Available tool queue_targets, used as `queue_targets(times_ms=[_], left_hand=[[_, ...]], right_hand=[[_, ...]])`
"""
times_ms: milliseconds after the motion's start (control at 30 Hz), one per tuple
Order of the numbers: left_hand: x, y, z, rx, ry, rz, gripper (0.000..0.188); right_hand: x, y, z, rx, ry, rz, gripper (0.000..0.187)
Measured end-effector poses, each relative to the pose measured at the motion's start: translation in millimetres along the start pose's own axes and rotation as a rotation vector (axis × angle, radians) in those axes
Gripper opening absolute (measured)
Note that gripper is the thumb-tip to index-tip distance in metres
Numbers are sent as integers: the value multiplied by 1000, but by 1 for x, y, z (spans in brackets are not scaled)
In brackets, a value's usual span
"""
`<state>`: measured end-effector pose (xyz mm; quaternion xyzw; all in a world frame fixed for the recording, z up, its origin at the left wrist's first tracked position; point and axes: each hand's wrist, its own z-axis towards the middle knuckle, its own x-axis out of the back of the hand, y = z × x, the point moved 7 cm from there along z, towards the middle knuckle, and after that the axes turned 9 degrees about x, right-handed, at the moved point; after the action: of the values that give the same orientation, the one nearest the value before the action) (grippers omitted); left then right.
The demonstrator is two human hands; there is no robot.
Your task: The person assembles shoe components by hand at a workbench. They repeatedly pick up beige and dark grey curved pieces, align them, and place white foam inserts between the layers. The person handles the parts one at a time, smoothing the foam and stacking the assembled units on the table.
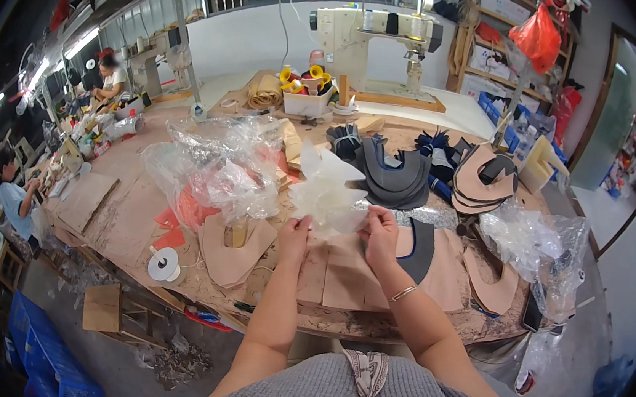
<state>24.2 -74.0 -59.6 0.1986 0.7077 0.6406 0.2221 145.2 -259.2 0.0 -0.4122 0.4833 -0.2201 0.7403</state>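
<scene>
Over the middle of the worktable (124,180) I hold a fanned bunch of whitish, translucent cut sheets (330,192) between both hands. My left hand (294,239) pinches its lower left edge, and my right hand (381,237) pinches the lower right. Just beneath my right hand lies a dark grey curved piece (421,256) with a blue edge, on flat tan sheets (348,278). Beyond it is a stack of dark grey U-shaped pieces (392,179). Clear plastic bags (235,183) with red-orange material spread left of the bunch.
A sewing machine (348,44) stands at the back, beside a white box (306,104) of yellow spools. Tan curved pieces (480,187) and a plastic bag (536,242) lie right. A white reel (165,264) sits near the front edge. Two people (16,196) work at far left.
</scene>
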Motion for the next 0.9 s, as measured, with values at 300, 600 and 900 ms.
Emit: queue_targets(times_ms=[300,600,900], left_hand=[[29,48,-34,-416,566,698,60],[-155,37,-193,-802,-723,1175,55],[-126,53,-209,-46,-1038,-25,40]], right_hand=[[125,-110,12,65,94,-3,9],[159,-112,-46,-102,88,45,14],[105,-95,-117,-455,-376,186,16]])
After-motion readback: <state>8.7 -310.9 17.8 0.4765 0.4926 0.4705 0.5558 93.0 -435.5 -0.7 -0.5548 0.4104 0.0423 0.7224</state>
